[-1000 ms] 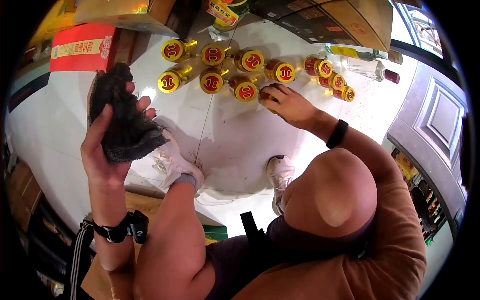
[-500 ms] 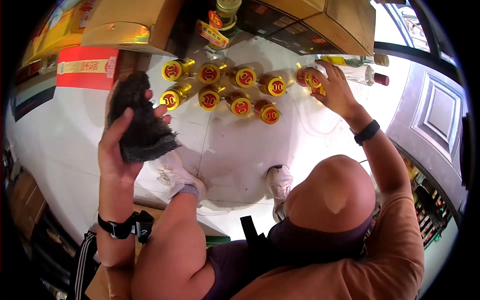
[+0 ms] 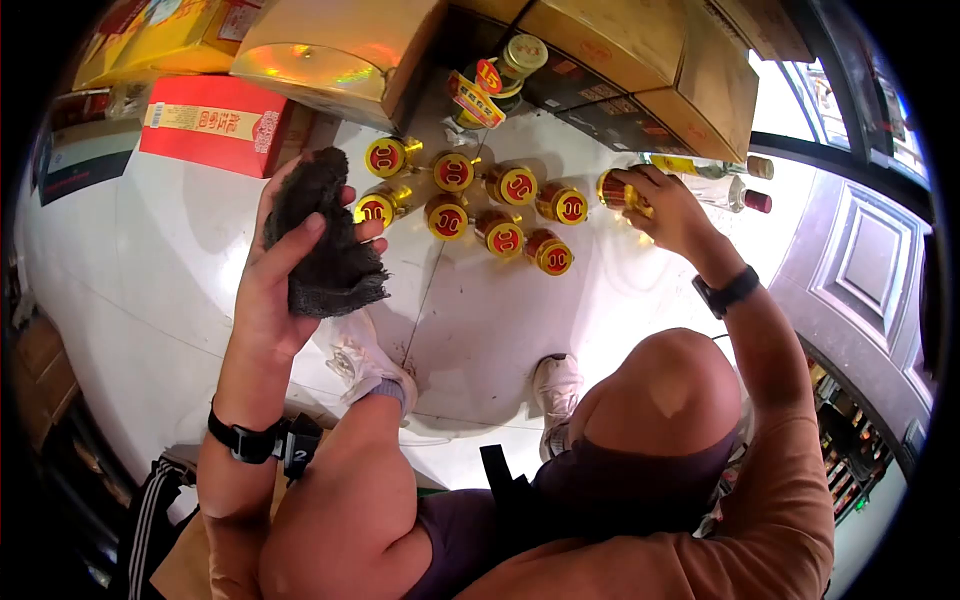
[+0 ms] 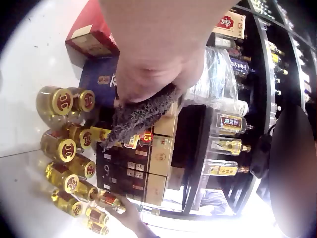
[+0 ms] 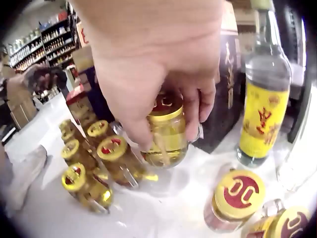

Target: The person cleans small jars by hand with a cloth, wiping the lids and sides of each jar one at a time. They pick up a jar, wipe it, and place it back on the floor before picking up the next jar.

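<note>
Dark fuzzy cloth (image 3: 325,240) lies in my raised left hand (image 3: 280,275), held between thumb and fingers; the left wrist view shows the cloth (image 4: 143,116) below the palm. My right hand (image 3: 675,215) is over the small separate group of jars at the right. In the right wrist view, the thumb and fingers of my right hand (image 5: 153,64) grip a gold-lidded jar (image 5: 168,141) of yellow liquid, standing upright. Two rows of similar jars (image 3: 446,217) stand to its left. Another jar (image 5: 237,198) stands nearer the right wrist camera.
Clear bottles, one with a yellow label (image 5: 265,116), stand right of my right hand. Brown cartons (image 3: 600,50), a red box (image 3: 210,122) and a large green bottle (image 3: 520,60) line the far side. My shoes (image 3: 558,390) rest on the white tiled floor (image 3: 480,330).
My right hand has left the end of the front jar row, moved right to the separate group and now grips a jar there. My left hand still holds the cloth; the head view has shifted.
</note>
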### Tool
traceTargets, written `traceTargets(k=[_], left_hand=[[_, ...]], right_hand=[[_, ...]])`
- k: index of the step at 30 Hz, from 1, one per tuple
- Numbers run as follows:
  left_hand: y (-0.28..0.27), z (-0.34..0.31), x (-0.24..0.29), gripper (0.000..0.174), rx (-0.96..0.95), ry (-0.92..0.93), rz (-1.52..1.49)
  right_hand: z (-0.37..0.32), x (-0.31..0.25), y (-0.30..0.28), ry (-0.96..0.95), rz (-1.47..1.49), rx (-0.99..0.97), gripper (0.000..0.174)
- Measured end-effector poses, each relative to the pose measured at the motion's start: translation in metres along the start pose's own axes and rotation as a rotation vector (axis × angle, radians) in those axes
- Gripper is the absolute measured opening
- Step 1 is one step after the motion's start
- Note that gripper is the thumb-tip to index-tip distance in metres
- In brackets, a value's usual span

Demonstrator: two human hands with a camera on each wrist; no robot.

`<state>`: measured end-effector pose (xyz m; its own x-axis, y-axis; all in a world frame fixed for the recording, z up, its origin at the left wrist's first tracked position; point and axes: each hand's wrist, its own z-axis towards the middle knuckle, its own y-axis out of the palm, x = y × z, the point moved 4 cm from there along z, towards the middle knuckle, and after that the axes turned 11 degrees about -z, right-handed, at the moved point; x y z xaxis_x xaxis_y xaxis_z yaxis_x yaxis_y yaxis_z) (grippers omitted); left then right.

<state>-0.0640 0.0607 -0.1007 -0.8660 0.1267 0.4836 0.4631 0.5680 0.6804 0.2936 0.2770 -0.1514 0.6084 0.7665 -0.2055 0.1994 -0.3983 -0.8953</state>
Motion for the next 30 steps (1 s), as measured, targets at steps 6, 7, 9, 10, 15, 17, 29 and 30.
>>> traceTargets(k=[6,7,9,10,15,17,29,30], left_hand=[[0.038,-0.003,0.005,0.068,-0.192,-0.003,0.082],[0.049,-0.005,0.01,0.068,-0.259,-0.028,0.109],[0.069,-0.004,0.014,0.069,-0.36,0.025,0.111],[0.079,-0.005,0.019,0.069,-0.356,0.047,0.093],[0.11,-0.014,0.045,0.071,-0.658,0.376,0.162],[0.105,-0.023,0.055,0.062,-0.584,0.331,-0.008],[0.064,-0.073,0.1,0.047,-0.294,0.722,-0.299],[0.059,-0.082,0.102,0.062,-0.222,0.876,-0.052]], right_hand=[[-0.03,-0.06,-0.128,-0.064,-0.117,0.097,0.056],[-0.032,-0.077,-0.153,-0.088,-0.108,0.148,0.059],[-0.027,-0.114,-0.195,-0.178,-0.055,0.219,0.061],[-0.023,-0.133,-0.211,-0.229,-0.032,0.267,0.062],[0.014,-0.234,-0.241,-0.575,0.04,0.46,0.07],[0.022,-0.256,-0.239,-0.634,-0.041,0.421,0.076],[0.086,-0.329,-0.224,-0.68,0.532,0.856,0.055],[0.09,-0.336,-0.219,-0.497,0.724,0.755,0.052]])
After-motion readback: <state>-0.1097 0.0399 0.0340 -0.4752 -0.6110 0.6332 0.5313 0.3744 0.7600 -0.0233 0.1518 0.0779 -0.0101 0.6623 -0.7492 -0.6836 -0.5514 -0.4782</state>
